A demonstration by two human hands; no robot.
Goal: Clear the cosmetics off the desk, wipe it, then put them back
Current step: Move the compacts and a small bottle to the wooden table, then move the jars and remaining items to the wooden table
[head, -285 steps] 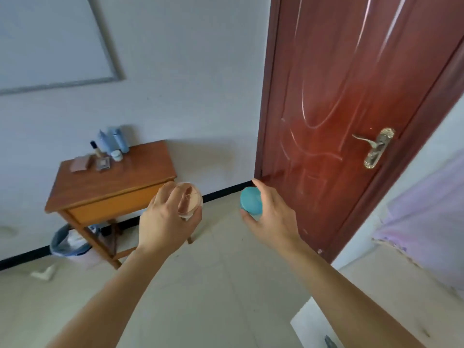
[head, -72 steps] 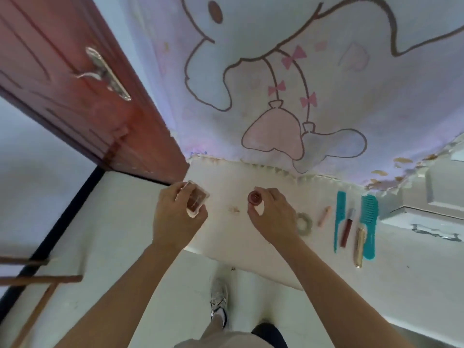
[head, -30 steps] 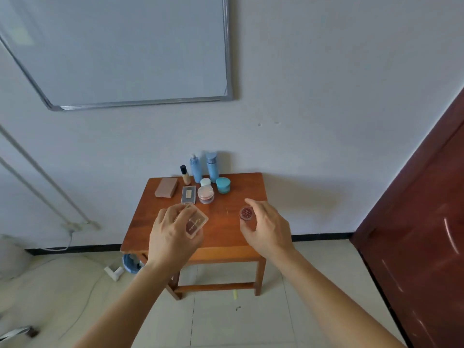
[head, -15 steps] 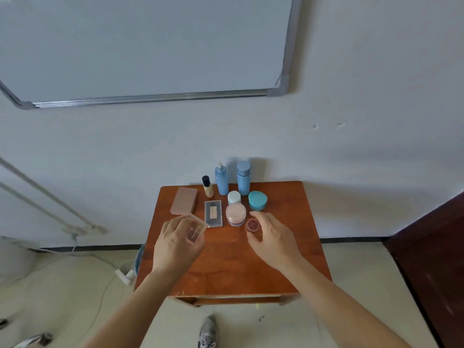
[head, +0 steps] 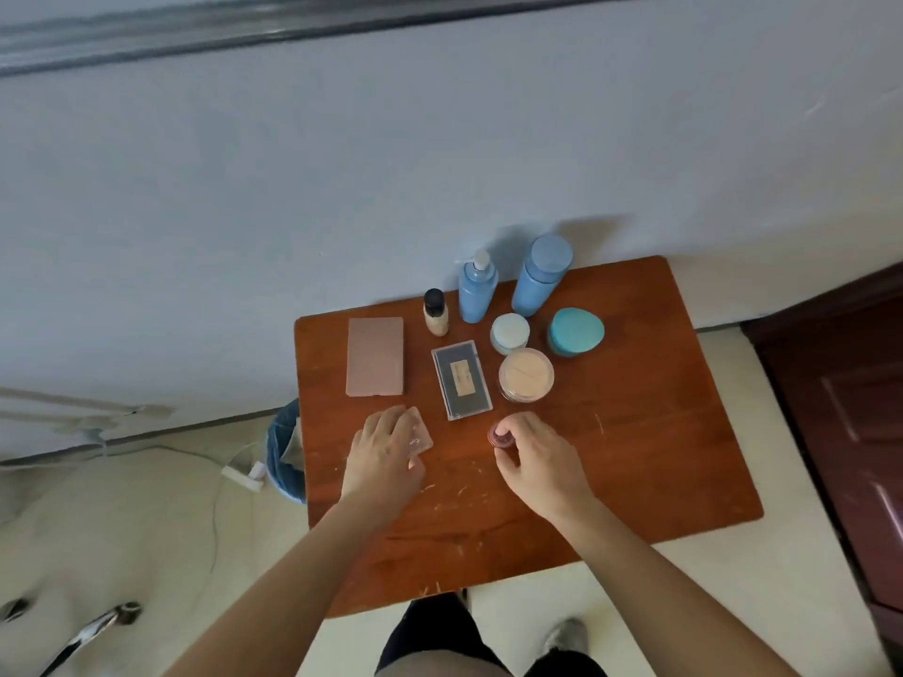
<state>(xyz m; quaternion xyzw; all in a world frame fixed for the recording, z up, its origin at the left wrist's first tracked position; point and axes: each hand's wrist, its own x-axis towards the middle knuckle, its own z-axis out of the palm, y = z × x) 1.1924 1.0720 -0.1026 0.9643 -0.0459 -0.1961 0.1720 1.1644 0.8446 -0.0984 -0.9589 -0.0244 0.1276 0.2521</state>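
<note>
My left hand [head: 383,459] holds a small clear square case [head: 420,434] down on the wooden desk [head: 650,432], just below the pink palette [head: 375,356]. My right hand [head: 540,464] pinches a small round dark-red pot [head: 501,436] at the desk surface, in front of the dark rectangular compact [head: 461,380] and the beige powder jar [head: 526,375]. Behind them stand a pale blue jar [head: 509,332], a teal jar [head: 575,332], two blue bottles [head: 477,288] [head: 541,276] and a small foundation bottle [head: 435,312].
The desk stands against a white wall. A blue waste bin [head: 283,452] and a white power strip [head: 243,473] with a cable lie on the floor to its left. A dark red door [head: 850,408] is at the right. My legs and shoe show below the desk's near edge.
I have walked from the bed back to the desk and now stand over it. Both hands have lowered the clear case and the red pot to the desk surface.
</note>
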